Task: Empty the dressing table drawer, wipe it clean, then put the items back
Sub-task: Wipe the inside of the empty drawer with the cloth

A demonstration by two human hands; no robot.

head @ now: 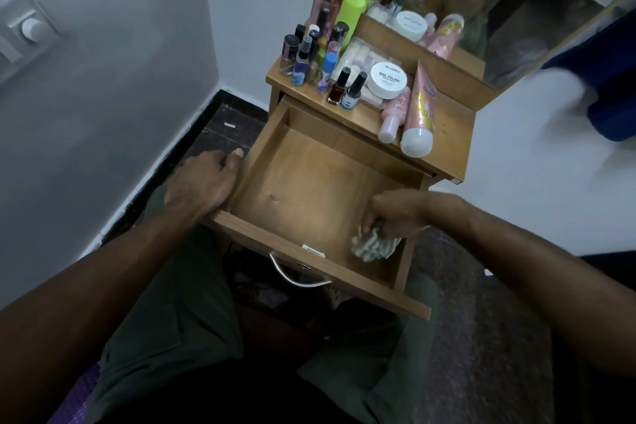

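A home bedroom corner: a wooden dressing table (444, 134) with mirror (516, 10) and nail polish bottles (339, 86).

Drawer (303, 179) pulled open, bare wood inside. Right hand (395, 213) grips striped cloth (373, 244) in near right corner. Left hand (203, 182) rests on left wall, fingers probably curled over edge. Bottles (309, 52) crowd tabletop (444, 134).

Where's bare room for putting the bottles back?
The drawer floor is bare from the back wall to the cloth under the right hand. The tabletop has a strip right of the pink tube; its left is crowded.
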